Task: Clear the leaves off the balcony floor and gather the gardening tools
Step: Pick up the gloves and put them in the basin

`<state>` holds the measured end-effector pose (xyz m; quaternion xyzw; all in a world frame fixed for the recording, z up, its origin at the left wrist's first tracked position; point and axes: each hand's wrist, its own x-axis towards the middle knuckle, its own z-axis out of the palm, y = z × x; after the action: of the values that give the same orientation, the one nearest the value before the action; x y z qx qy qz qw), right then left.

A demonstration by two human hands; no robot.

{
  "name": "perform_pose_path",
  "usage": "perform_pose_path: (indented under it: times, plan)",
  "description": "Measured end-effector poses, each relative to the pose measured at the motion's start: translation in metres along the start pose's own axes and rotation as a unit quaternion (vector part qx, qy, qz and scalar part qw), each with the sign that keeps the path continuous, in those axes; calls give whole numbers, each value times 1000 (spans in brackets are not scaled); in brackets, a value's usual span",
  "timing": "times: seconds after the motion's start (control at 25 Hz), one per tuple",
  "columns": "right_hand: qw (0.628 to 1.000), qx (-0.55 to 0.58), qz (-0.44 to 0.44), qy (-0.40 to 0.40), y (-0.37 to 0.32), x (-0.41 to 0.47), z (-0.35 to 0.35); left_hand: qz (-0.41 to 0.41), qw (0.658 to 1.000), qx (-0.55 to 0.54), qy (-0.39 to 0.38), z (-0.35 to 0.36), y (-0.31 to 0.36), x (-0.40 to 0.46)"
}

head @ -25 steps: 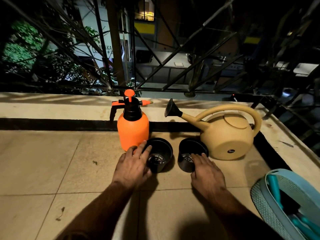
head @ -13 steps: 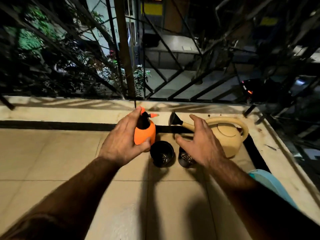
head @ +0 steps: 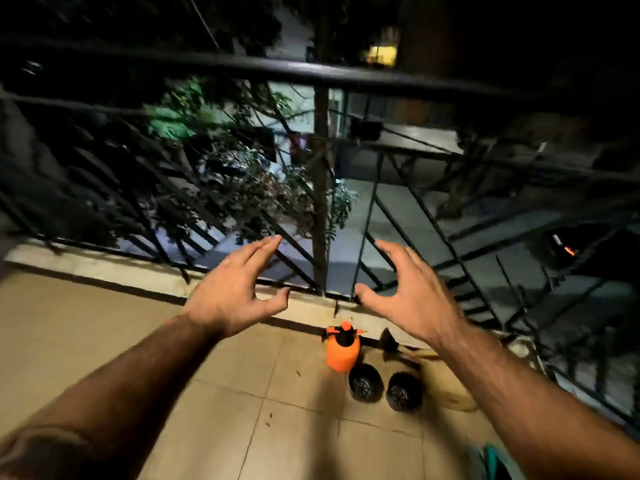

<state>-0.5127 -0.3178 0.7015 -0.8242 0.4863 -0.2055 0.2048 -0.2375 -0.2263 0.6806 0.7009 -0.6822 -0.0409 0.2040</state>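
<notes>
Sprayer (head: 342,351), two pots (head: 365,382) on floor; watering can (mostly arm-hidden) blurred; both hands (head: 232,292) spread wide, empty.

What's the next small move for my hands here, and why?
Probably bring both hands down: the left hand and right hand are open, holding nothing, while small leaf bits lie on the floor tiles left of the orange sprayer.

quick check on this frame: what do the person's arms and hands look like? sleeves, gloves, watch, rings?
Both forearms are bare all the way to the bottom edge of the frame: no sleeves in view. The left hand and right hand wear no gloves, and no rings show on the fingers. Both wrists are bare: no watch or band. Motion blur softens the near left forearm, so small marks there cannot be made out.
</notes>
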Motion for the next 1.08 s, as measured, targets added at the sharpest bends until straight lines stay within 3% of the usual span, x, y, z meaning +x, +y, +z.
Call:
perform_pose_path:
  times: [0.04, 0.2, 0.44, 0.68, 1.08]
  plan:
    - [1000, -2, -11, -12, -47, 15, -34, -19, 1000, 9, 17, -63, 3, 0]
    - [997, 5, -70, -32, -149, 33, -108, -56, 996, -13, 67, -198, 22, -17]
    - [984, 54, -152, -76, -272, 17, -154, -138, 983, -6, 117, -316, 52, -107]
    - [957, 77, -242, -139, -369, -9, -133, -244, 953, 15, 179, -391, 33, -207]
    - [922, 65, -338, -175, -578, -34, -39, -371, 893, 52, 251, -494, -98, -379]
